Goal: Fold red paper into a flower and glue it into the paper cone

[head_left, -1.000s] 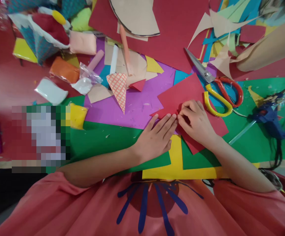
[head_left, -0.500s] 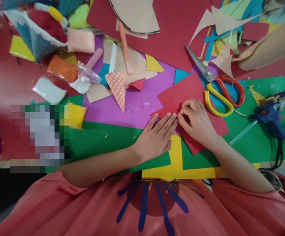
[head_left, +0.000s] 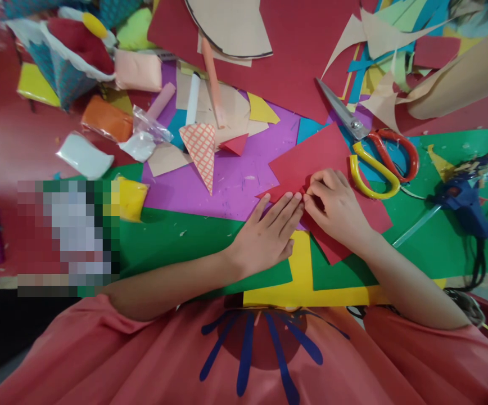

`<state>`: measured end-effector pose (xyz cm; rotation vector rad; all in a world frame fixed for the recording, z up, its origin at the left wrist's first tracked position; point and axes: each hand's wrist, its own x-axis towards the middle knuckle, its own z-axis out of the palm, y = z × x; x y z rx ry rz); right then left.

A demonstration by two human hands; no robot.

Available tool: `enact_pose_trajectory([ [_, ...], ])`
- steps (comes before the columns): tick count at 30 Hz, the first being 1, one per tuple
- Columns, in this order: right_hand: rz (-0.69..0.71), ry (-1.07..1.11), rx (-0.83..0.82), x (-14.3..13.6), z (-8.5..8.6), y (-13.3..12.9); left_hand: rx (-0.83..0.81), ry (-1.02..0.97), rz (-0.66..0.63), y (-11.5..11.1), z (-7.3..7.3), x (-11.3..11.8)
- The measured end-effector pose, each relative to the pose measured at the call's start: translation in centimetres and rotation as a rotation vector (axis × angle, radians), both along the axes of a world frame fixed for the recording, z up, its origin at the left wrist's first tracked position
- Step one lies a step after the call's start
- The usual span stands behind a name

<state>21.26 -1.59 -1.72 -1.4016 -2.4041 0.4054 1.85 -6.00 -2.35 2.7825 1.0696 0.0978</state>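
Note:
My left hand lies flat with its fingers spread, the tips pressing on the lower left edge of a piece of red paper. Against those fingertips, my right hand pinches the red paper between thumb and forefinger; its other fingers are curled in. The pinched bit is small and partly hidden. Just beyond my right hand lies a pair of scissors with one yellow and one red handle, blades spread slightly. A patterned paper cone rests to the upper left of the red paper.
Green sheets, a purple sheet and a yellow sheet cover the table. A blue glue gun lies at right. Wrapped clay packs and a decorated cone sit upper left, cream paper scraps upper right.

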Motion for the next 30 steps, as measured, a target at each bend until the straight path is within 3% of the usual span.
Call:
enact_pose_trajectory([
  [15, 0.018, 0.004, -0.008, 0.09, 0.24, 0.02, -0.072, 0.018, 0.016, 0.12, 0.41, 0.05],
  [30, 0.005, 0.005, -0.061, 0.01, 0.27, 0.05, 0.091, -0.007, 0.027, -0.20, 0.49, 0.03],
])
